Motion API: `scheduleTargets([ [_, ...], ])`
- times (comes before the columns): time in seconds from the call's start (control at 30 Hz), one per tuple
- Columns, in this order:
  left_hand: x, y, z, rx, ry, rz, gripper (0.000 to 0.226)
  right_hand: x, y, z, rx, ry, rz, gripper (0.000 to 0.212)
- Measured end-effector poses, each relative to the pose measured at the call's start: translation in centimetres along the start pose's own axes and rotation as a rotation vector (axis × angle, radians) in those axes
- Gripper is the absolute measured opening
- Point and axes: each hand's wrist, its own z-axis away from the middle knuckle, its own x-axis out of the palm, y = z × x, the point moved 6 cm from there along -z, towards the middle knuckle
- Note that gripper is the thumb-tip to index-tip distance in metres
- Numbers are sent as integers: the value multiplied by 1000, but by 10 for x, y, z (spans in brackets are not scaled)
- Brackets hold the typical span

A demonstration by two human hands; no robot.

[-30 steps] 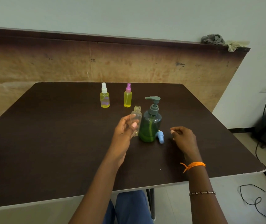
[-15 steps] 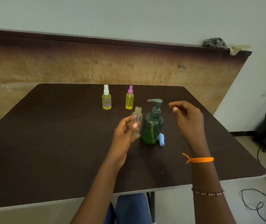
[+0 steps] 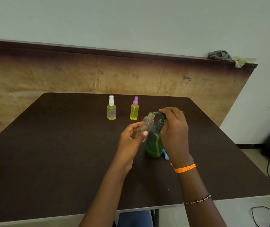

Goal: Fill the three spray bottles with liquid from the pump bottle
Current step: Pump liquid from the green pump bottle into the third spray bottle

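Dark brown rectangular table [image 3: 49, 161] carried all items. Green translucent plastic pump bottle [image 3: 153, 145] stood upright just right of table centre, its dark green pump head [image 3: 157, 113] pointing toward 9 o'clock. Right hand [image 3: 174, 128] lay over the pump head, fingers [image 3: 165, 110] curled down onto it; orange thread band [image 3: 184, 168] on that wrist, beaded bracelet [image 3: 196, 200] lower on the forearm. Left hand [image 3: 131, 138] gripped a clear empty uncapped plastic spray bottle [image 3: 147, 126] between thumb and fingers, tilted, open neck just beside the pump spout. At 11 o'clock from the pump bottle stood two capped bottles of yellow liquid, apart: white-capped spray bottle [image 3: 111, 108] and, to its 3 o'clock, pink-capped spray bottle [image 3: 134, 109]. Small light blue spray cap [image 3: 166, 155] lay touching the pump bottle's base at 4 o'clock, partly hidden by the right wrist.
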Motion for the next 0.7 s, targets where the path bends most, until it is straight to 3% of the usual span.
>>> scheduleTargets([
  [0.3,-6,5,-9,26,6,-9,32,6,-7,7,-45,52,17,38],
  [0.7,-19,-4,-13,-80,106,276,29,22,-2,21,-58,237,25,30],
])
